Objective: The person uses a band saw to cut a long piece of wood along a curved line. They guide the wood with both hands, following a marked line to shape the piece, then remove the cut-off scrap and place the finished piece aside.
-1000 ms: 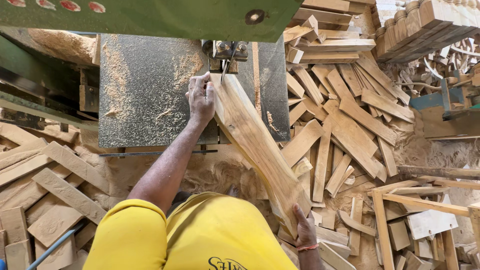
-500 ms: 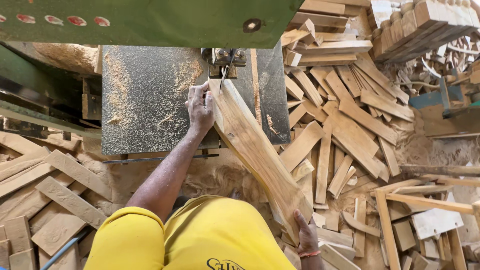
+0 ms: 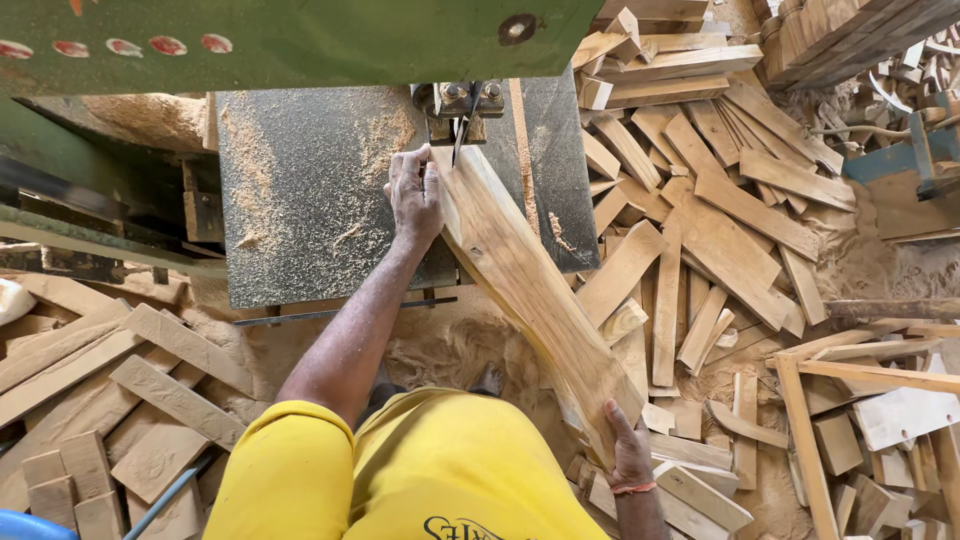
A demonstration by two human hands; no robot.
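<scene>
A long plank (image 3: 530,300) lay slantwise, its far end on the bench (image 3: 300,200) near the far right corner, right at the blade (image 3: 462,135), its near end hanging off the bench's near edge down to the person's right side. The left hand (image 3: 415,195) lay flat on the bench, fingers stretched out and pressed against the plank's left edge beside the blade. The right hand (image 3: 630,450) was cupped round the plank's near end, thumb on top, gripping it. Sawdust (image 3: 250,150) dusted the bench's left half. Beyond the right edge, offcuts (image 3: 720,220) lay heaped on the floor; more blocks (image 3: 90,400) were piled to the left.
</scene>
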